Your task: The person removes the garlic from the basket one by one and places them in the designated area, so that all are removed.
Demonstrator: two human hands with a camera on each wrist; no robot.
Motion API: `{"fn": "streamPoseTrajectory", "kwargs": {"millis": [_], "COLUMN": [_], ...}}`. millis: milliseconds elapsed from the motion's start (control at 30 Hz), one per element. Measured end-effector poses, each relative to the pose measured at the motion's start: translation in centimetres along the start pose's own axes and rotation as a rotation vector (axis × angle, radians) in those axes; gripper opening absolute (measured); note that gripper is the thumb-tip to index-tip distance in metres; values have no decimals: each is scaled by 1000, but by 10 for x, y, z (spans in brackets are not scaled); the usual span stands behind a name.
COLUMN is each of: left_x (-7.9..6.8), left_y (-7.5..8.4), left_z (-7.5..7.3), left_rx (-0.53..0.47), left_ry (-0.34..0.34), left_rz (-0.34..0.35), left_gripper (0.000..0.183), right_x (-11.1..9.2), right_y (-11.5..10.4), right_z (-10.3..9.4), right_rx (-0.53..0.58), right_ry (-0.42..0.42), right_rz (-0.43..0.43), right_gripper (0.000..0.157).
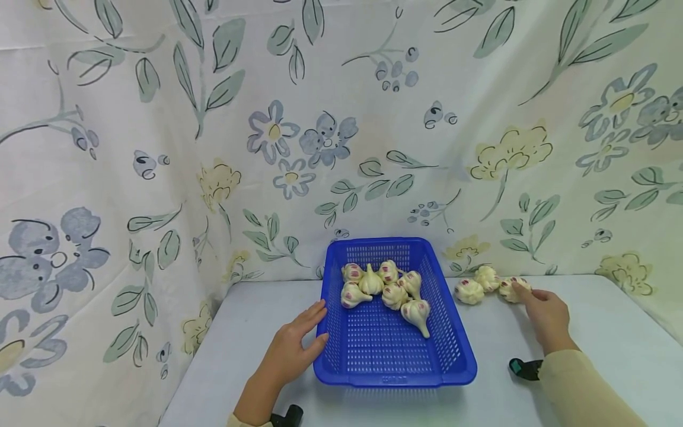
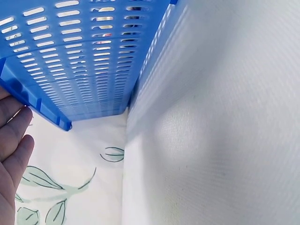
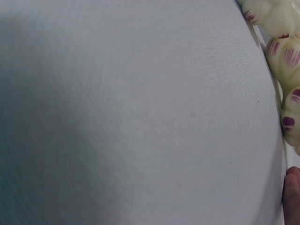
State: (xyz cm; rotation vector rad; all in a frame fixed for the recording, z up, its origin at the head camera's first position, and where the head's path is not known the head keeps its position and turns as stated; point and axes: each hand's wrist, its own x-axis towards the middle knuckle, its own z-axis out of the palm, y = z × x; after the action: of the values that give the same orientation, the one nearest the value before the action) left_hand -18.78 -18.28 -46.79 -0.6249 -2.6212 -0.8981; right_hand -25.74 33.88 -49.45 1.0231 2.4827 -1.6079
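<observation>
In the head view my left hand (image 1: 290, 344) rests at the left rim of a blue plastic basket (image 1: 395, 380), its fingers extended. The left wrist view shows the fingertips (image 2: 21, 117) right at the rim. Several white garlic bulbs (image 1: 372, 282) with purple streaks lie in the basket's far half. To the right of the basket, my right hand (image 1: 549, 317) holds a garlic bulb (image 1: 509, 290) between thumb and fingers. Two more garlic bulbs (image 1: 469, 291) lie just left of it. Only the edge of the right hand (image 3: 293, 194) shows in the right wrist view, beside the bulbs.
A white table (image 1: 248, 314) carries the basket and loose bulbs. A curtain (image 1: 373, 130) with flowers and leaves hangs behind the table and along its left side. Dark wrist devices (image 1: 525, 369) sit at both wrists.
</observation>
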Motion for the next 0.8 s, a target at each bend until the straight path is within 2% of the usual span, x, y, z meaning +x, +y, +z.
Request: {"fn": "streamPoseTrajectory", "kwargs": {"millis": [433, 800], "left_x": [0, 0], "left_y": [-2, -1], "left_z": [0, 0], "left_rx": [4, -9], "left_ry": [8, 10], "left_rz": [9, 18], "left_gripper": [50, 50], "right_x": [-1, 1], "right_y": [0, -1], "right_z": [1, -9], "right_rx": [-9, 24], "right_ry": [3, -16], "right_rz": [-18, -34], "right_gripper": [112, 114]}}
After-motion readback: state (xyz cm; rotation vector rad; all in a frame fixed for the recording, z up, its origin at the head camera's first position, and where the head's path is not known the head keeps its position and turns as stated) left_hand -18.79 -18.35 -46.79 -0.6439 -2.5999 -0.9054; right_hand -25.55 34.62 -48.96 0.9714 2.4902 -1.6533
